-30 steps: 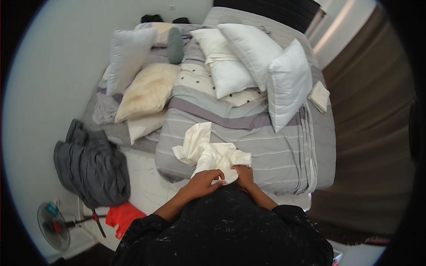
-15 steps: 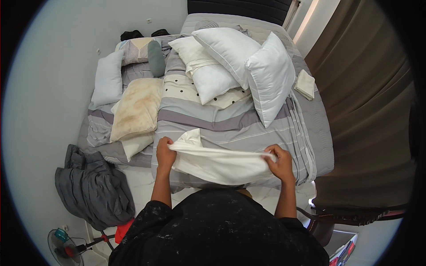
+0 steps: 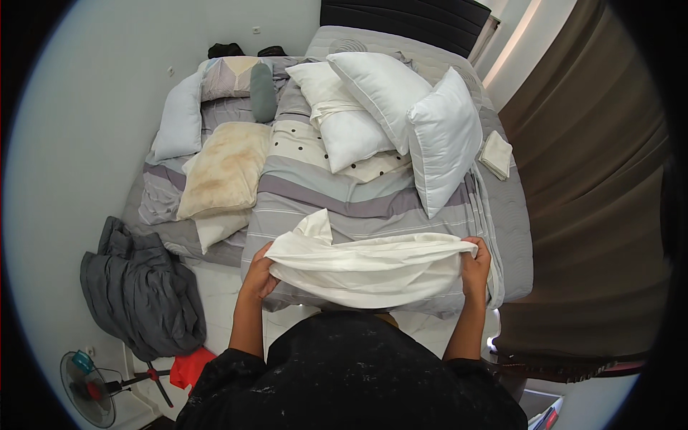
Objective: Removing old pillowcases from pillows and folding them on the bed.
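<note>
A white pillowcase [image 3: 365, 269] is stretched sideways in front of me, over the near edge of the bed. My left hand [image 3: 259, 271] is closed on its left end, and my right hand [image 3: 475, 265] pinches its right end. The cloth sags between them in long folds, and one corner stands up near the left end. Beyond it on the bed lie several white pillows [image 3: 448, 140], one of them with a cream cover partly around it [image 3: 308, 82]. A yellow-stained pillow [image 3: 226, 168] rests to the left.
Folded cream cloth [image 3: 496, 155] lies at the bed's right side. A dark grey comforter [image 3: 143, 294] is heaped on the floor at left, near a fan [image 3: 89, 390] and a red cloth [image 3: 190, 367]. Brown curtains [image 3: 580, 215] hang at right; a dark headboard [image 3: 408, 21] stands at the far end.
My hands have moved farther apart, the right one outward to the right and the left slightly left and down. The pillowcase is now spread wider between them. My view has shifted a little.
</note>
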Motion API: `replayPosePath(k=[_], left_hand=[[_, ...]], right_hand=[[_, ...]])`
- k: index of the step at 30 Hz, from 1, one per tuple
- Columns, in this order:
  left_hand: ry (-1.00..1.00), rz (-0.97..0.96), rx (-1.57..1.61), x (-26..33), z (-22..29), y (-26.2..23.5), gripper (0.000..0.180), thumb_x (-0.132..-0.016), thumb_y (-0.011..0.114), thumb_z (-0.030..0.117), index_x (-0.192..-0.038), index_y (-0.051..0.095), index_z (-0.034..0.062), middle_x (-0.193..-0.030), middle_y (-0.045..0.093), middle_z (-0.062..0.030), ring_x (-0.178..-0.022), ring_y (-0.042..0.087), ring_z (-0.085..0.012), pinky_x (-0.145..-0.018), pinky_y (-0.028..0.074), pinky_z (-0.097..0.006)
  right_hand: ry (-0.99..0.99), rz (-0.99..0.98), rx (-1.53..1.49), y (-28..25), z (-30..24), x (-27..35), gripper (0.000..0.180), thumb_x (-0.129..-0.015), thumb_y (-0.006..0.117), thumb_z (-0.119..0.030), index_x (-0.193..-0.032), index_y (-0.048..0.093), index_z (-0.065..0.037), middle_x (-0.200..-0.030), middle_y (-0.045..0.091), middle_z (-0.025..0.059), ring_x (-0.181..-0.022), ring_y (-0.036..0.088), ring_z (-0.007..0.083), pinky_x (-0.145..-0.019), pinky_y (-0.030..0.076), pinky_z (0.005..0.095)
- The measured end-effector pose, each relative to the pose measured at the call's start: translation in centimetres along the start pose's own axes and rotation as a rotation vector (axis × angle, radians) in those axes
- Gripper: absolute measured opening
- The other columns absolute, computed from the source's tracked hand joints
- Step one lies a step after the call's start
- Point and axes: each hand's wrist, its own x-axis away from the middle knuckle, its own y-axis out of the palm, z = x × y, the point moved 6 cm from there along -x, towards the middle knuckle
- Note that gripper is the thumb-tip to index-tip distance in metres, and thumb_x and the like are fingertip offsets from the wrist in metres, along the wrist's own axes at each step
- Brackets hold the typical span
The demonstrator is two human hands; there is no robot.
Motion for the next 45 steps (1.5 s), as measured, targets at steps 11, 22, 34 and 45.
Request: replayPosePath(k=[11,22,34,45], left_hand=[[0.43,0.175,-1.124,2.8,8.0,1.7,0.029,-0.075,0.045,0.001,-0.097,0.062,-0.0052,-0.083,0.067,-0.0136,-0.078,0.062,-0.0184,-0.075,0.046,-0.028],[0.443,0.014,-0.978,5.1,11.7,4.9,0.024,-0.079,0.051,-0.002,-0.102,0.057,-0.0058,-0.088,0.064,-0.0093,-0.08,0.06,-0.016,-0.077,0.046,-0.026],[0.25,-0.16,-1.47,-6.2,22.2,17.8,0.009,-0.08,0.059,0.004,-0.082,0.059,-0.0048,-0.056,0.057,-0.0092,-0.039,0.054,-0.0143,-0.033,0.043,-0.027],[1.24,-0.306,-0.939,-4.3,30.0,33.3,0.043,-0.095,0.043,0.022,-0.129,0.042,-0.004,-0.129,0.046,-0.0156,-0.111,0.052,-0.0257,-0.094,0.044,-0.037]], right_hand=[[0.018,-0.232,0.036,-0.6,-3.2,1.2,0.017,-0.066,0.066,0.001,-0.071,0.051,-0.005,-0.065,0.05,-0.0038,-0.058,0.043,0.0028,-0.053,0.034,0.0186],[-0.287,0.219,0.364,-4.7,-4.5,2.3,0.014,-0.058,0.058,0.005,-0.065,0.046,0.0,-0.064,0.054,0.0114,-0.059,0.053,0.0225,-0.053,0.04,0.0319],[0.058,-0.256,0.469,-9.9,-9.6,-5.4,0.008,-0.071,0.065,0.003,-0.074,0.058,0.003,-0.061,0.06,0.009,-0.049,0.061,0.0161,-0.042,0.049,0.0266],[-0.724,0.371,0.618,-18.4,-17.3,-1.8,0.025,-0.06,0.059,0.003,-0.085,0.06,-0.004,-0.082,0.063,0.0126,-0.077,0.06,0.0274,-0.069,0.047,0.034]])
